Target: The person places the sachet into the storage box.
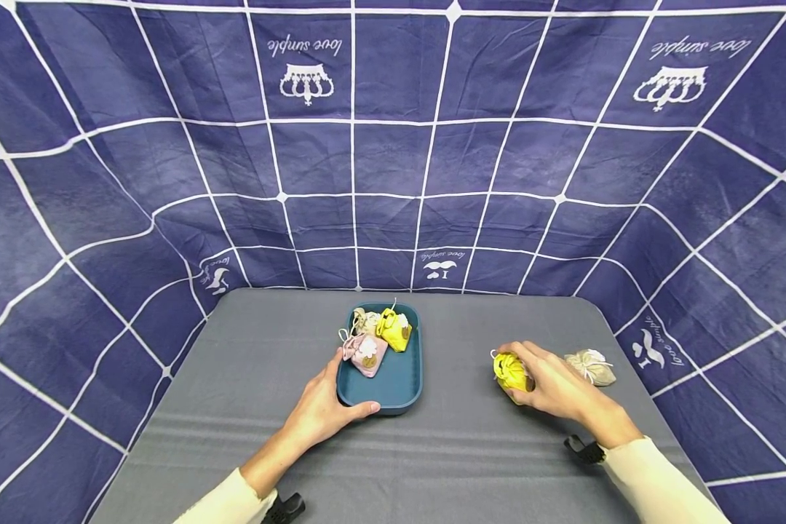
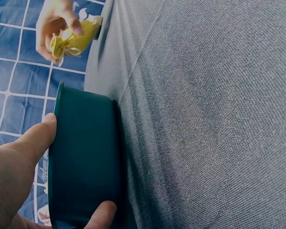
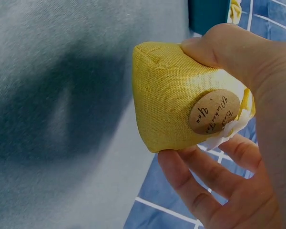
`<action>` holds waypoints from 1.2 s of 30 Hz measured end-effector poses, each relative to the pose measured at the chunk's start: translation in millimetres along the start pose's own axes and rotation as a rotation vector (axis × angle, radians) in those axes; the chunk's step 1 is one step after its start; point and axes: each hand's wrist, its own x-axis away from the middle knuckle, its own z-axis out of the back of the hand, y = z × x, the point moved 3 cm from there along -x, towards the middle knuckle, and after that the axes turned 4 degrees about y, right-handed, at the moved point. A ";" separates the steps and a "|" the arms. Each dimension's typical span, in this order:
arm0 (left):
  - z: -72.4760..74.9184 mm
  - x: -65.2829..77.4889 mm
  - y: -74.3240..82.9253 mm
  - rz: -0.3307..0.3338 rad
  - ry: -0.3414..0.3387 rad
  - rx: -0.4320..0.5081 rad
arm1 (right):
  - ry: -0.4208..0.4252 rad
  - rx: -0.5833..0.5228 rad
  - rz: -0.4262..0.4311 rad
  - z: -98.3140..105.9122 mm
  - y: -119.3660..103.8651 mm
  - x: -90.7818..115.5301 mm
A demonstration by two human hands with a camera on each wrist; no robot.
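Note:
My right hand (image 1: 550, 382) grips a yellow drawstring pouch (image 1: 512, 372) over the right part of the table. In the right wrist view, thumb and fingertips pinch this pouch (image 3: 167, 95) from opposite sides, and its round brown label faces the camera. My left hand (image 1: 324, 407) holds the near left corner of a blue-green tray (image 1: 393, 409), thumb at the front rim and fingers at the left side. Inside the tray lie a pink pouch (image 1: 367, 355), another yellow pouch (image 1: 396, 335) and a beige pouch (image 1: 365, 322), partly covered by its neighbours.
A beige pouch (image 1: 592, 367) lies on the grey table (image 1: 471, 451), just beyond my right hand. Dark blue cloth (image 1: 393, 160) with white grid lines hangs behind the table and along both sides.

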 end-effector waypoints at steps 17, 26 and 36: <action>-2.0 1.0 -2.1 -0.027 0.014 0.006 | 0.006 -0.010 0.019 -8.3 -11.2 -14.8; -1.3 0.5 -2.0 -0.030 0.017 0.014 | -0.003 0.000 0.018 -10.9 -17.0 -22.5; -1.2 1.1 -1.6 -0.030 0.011 0.022 | -0.012 -0.016 0.021 -14.4 -26.8 -32.0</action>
